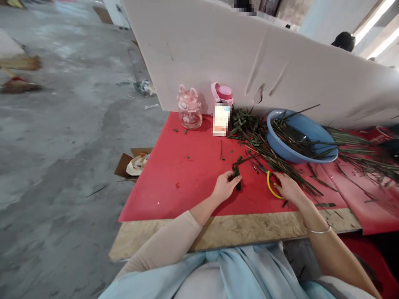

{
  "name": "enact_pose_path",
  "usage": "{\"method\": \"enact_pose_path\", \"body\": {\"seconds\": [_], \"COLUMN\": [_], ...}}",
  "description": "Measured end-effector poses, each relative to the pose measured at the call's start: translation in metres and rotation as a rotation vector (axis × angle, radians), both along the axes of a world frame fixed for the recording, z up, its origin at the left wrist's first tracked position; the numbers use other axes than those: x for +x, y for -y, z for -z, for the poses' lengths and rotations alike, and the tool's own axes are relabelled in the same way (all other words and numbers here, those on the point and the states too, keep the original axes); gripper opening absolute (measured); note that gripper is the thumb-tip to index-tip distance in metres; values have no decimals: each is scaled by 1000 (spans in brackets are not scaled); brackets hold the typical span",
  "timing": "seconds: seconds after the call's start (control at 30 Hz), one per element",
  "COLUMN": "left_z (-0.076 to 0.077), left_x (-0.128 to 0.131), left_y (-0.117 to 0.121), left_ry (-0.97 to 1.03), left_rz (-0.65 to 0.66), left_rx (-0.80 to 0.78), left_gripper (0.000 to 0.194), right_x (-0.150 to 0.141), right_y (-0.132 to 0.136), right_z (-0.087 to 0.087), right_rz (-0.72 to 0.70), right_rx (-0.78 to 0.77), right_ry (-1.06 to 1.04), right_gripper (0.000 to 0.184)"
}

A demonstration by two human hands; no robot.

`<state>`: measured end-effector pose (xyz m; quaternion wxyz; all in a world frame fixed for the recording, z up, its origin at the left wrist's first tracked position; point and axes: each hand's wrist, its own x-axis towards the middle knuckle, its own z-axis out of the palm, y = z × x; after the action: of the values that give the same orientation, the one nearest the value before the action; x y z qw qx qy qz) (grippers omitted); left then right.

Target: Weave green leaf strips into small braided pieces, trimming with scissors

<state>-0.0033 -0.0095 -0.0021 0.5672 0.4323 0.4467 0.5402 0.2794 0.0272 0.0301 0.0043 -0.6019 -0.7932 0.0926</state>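
Observation:
Between the thumb and fingers of my left hand (pixel 225 185) is a dark green folded leaf piece (pixel 238 182), held just over the red table cover (pixel 193 182). My right hand (pixel 288 189) is closed on a pair of scissors (pixel 269 187) with yellow handles, a little to the right. The scissor blades point up and left, close to loose leaf strips. Long green leaf strips (pixel 274 160) lie just beyond both hands. Part of the right hand's grip is hidden behind its own fingers.
A blue basin (pixel 288 155) holding dark leaves stands at the back right. Near the white panel (pixel 212 50) are a pink-lidded bottle (pixel 190 110), a phone (pixel 220 119) and a heap of cut leaves (pixel 246 120). An open cardboard box (pixel 123 165) is on the floor left of the table.

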Motion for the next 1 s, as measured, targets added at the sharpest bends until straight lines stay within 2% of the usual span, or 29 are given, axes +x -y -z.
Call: {"method": "enact_pose_path", "body": {"seconds": [0.07, 0.17, 0.27, 0.33, 0.4, 0.53, 0.6, 0.63, 0.7, 0.8, 0.9, 0.93, 1.0], "left_z": [-2, -5, -7, -9, -12, -15, -15, -15, -13, -11, -9, -8, -7], "left_x": [0, 0, 0, 0, -1, -1, -1, -2, -2, -3, -4, -5, -5], "left_y": [0, -1, -1, 0, 0, 1, 0, 0, -1, -2, -2, -2, -3], "left_ry": [4, 32, 36, 30, 25, 6, 0, -3, -4, -9, -32, -41, -53], "left_rz": [-12, -51, -78, -75, -69, -80, -92, -94, -91, -75, -56, -53, -60], "left_rx": [-13, -33, -54, -74, -98, -117, -119, -123, -135, -139, -138, -142, -150], "left_gripper": [30, 30, 29, 29, 30, 30, 30, 30, 29, 29, 29, 29, 29], "right_x": [9, 21, 11, -15, -55, -137, -154, -151, -125, -46, 25, 37, 42], "right_y": [5, 17, 13, -3, -26, -70, -83, -87, -90, -81, -59, -51, -34], "right_z": [-6, -21, -36, -42, -45, -47, -47, -46, -45, -48, -60, -63, -66], "right_rz": [7, 96, 57, -78, -210, -399, -447, -456, -452, -355, -130, -74, -46], "right_rx": [5, 97, 156, 131, 83, 19, 2, -7, -30, -58, 70, 108, 144], "right_ry": [-37, -114, -233, -300, -324, -240, -187, -166, -134, -78, -10, -10, -101], "right_gripper": [55, 54, 52, 49, 47, 45, 43, 42, 40, 42, 45, 46, 49]}}
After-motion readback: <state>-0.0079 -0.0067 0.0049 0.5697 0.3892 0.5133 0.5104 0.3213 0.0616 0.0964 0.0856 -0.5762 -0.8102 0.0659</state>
